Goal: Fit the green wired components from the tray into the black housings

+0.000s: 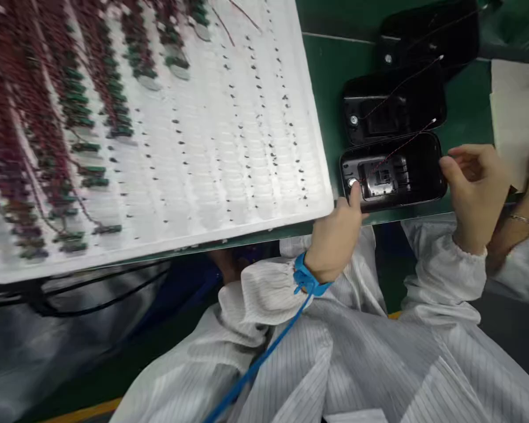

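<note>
A black plastic housing lies open side up at the near edge of the green table, with a metal part and a thin red wire inside it. My left hand has its fingers curled and one fingertip pressing a small round silver part at the housing's left end. My right hand grips the housing's right end, fingers curled around the edge. A blue strap with a blue cord circles my left wrist. Both arms wear white striped sleeves.
Two more black housings with red wires lie farther back. A large white tray fills the left, holding several small green boards with red wires. Another person's hand with a bracelet and a white sheet are at the right edge.
</note>
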Motion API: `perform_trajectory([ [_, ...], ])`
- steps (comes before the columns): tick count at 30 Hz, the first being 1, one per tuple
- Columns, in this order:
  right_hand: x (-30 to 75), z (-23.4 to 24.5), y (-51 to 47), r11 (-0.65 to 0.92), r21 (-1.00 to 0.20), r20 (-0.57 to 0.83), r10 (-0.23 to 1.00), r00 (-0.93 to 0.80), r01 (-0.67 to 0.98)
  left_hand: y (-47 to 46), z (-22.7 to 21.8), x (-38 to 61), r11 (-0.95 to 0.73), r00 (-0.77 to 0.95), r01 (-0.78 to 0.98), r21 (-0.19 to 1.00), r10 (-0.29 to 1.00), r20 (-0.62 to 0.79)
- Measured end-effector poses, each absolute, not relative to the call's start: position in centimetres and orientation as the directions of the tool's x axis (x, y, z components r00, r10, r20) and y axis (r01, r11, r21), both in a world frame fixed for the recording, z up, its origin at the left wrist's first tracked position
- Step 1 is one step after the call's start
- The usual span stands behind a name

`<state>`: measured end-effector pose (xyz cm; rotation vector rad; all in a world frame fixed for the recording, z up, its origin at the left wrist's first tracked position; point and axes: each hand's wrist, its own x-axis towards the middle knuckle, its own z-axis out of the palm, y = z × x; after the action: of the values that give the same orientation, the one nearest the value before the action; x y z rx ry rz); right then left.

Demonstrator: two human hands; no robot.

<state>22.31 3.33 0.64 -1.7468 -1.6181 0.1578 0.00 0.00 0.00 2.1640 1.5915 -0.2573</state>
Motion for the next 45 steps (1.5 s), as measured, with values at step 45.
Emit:
perform_trajectory([
  [45, 21.1, -3.6, 2.7, 0.134, -0.853, 0.301, 0.916, 0.264, 0.505, 1.1, -0.1, 1.7, -0.122, 0.127, 0.991, 0.046, 0.825, -0.551],
])
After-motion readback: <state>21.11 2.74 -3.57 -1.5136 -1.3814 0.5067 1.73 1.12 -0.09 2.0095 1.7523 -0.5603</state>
